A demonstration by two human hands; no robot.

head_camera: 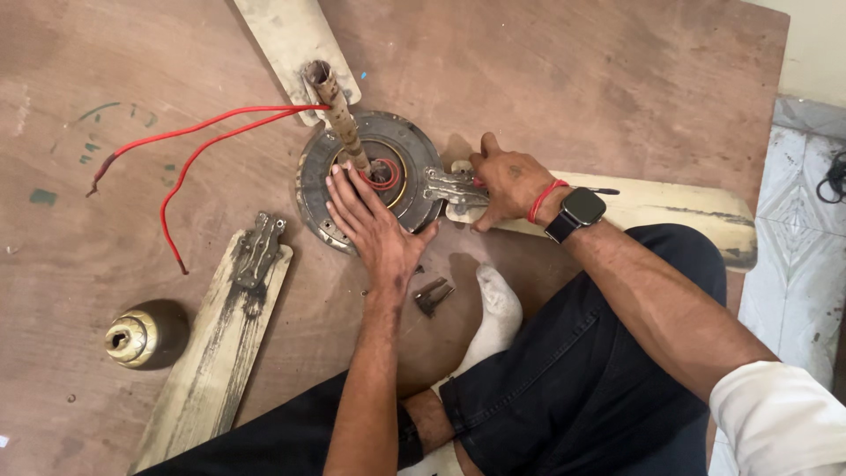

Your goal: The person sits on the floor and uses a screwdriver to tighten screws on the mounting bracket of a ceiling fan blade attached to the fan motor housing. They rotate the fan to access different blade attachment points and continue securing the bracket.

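A round ceiling-fan motor (pixel 401 145) lies on a brown wooden board, its rusty down rod (pixel 339 119) sticking up with red wires (pixel 189 141) trailing left. My left hand (pixel 370 225) lies flat on the motor's near side, fingers spread. My right hand (pixel 507 185), with a smartwatch and a red thread at the wrist, is closed around a thin tool at the metal blade bracket (pixel 445 187), where a cream fan blade (pixel 670 207) joins the motor.
A loose cream blade (pixel 216 344) with its bracket lies at the lower left beside a brass-coloured canopy cup (pixel 141 335). Another blade (pixel 291 40) points away at the top. A small metal piece (pixel 432 295) lies near my socked foot (pixel 495 313). Tiled floor (pixel 806 229) is at the right.
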